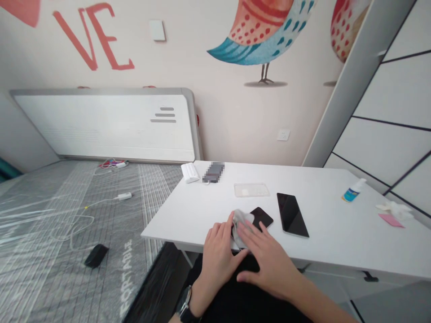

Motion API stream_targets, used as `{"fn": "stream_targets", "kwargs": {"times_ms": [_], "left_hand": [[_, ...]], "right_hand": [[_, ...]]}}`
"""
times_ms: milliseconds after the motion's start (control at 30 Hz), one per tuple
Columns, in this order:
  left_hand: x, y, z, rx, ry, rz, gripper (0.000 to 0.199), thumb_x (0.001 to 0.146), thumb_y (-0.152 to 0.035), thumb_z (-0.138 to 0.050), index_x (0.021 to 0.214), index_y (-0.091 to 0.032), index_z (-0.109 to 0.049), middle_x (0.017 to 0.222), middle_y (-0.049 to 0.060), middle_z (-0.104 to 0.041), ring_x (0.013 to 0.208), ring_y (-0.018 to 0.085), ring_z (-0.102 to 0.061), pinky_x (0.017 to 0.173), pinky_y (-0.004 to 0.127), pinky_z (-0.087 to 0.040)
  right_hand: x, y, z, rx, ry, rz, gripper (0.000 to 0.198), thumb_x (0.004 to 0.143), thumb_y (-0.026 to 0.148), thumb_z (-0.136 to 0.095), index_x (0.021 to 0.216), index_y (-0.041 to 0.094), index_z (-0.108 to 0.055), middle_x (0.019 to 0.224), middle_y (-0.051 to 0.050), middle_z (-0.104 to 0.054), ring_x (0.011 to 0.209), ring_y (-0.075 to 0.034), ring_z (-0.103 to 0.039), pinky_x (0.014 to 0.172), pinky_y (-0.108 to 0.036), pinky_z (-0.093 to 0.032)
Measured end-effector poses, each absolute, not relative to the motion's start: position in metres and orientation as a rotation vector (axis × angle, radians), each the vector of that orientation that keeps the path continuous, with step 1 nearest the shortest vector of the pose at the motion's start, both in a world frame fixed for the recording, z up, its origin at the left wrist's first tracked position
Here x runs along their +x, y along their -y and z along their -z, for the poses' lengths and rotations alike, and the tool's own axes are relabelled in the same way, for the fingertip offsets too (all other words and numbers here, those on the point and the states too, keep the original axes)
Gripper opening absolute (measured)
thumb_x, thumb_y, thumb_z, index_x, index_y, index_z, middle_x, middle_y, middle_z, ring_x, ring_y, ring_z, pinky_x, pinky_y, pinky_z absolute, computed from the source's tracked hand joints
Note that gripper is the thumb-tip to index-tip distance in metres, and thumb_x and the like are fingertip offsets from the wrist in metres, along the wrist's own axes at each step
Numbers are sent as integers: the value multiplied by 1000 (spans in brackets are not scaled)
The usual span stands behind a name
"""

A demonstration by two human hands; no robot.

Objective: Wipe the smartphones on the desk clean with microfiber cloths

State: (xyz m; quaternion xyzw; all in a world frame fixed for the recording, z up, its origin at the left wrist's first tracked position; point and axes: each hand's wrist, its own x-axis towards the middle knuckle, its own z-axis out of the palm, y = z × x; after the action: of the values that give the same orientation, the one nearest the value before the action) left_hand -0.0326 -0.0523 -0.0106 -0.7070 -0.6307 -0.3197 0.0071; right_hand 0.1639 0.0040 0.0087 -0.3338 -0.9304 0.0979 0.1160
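Observation:
A black smartphone (263, 217) lies near the front edge of the white desk, partly covered by a crumpled grey cloth (243, 216). My right hand (266, 258) presses the cloth onto the phone with its fingers stretched forward over it. My left hand (220, 251) is at the phone's left side, fingers close together against the edge of the phone and cloth; its exact grip is partly hidden. To the right of the phone, a larger black tablet (292, 215) lies flat. Behind the phone is a clear phone case (251, 190).
On the white desk (323, 193) are a spray bottle (353, 190), a crumpled white tissue (395, 209), a pink slip (390, 220), a white packet (190, 172) and a blurred dark item (213, 172). A plastic-covered bed (128, 211) at left carries cables and a black pouch-like object (96, 256).

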Motion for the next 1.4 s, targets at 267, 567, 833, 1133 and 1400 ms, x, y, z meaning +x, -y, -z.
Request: {"fn": "stream_targets", "kwargs": {"times_ms": [267, 567, 833, 1133, 1400], "left_hand": [[-32, 51, 12, -2216, 1967, 1013, 101, 83, -43, -81, 162, -23, -22, 126, 10, -68, 107, 28, -60, 92, 43, -50], [-33, 50, 19, -2207, 1950, 1038, 104, 80, -39, -84, 162, -23, -22, 126, 9, -66, 107, 29, -59, 93, 44, -50], [-32, 52, 15, -2217, 1942, 1038, 106, 81, -43, -83, 163, -25, -18, 125, 9, -67, 109, 29, -59, 94, 43, -49], [-32, 52, 14, -2232, 1955, 1018, 103, 81, -52, -82, 161, -23, -23, 127, 10, -66, 110, 29, -58, 95, 44, -48], [-32, 51, 14, -2220, 1912, 998, 101, 83, -54, -80, 161, -23, -25, 125, 10, -66, 109, 29, -60, 94, 44, -49]], "right_hand": [[167, 1, -9, -1030, 2686, -270, 86, 95, 73, -48, 162, 23, -28, 166, -9, -33, 156, -31, -27, 127, -65, -17], [159, -6, -12, -1050, 2661, -302, 87, 94, 73, -51, 161, 21, -32, 165, -12, -33, 155, -32, -29, 127, -64, -15], [160, -4, -13, -1199, 2612, -209, 81, 98, 71, -45, 160, 19, -34, 164, -12, -33, 155, -33, -30, 126, -67, -17], [176, -2, -4, -1223, 2559, -137, 74, 102, 67, -36, 161, 22, -32, 164, -11, -35, 155, -32, -31, 125, -70, -16], [174, 0, -10, -1196, 2584, -186, 70, 103, 66, -36, 160, 24, -35, 163, -9, -37, 154, -31, -32, 126, -69, -13]]}}
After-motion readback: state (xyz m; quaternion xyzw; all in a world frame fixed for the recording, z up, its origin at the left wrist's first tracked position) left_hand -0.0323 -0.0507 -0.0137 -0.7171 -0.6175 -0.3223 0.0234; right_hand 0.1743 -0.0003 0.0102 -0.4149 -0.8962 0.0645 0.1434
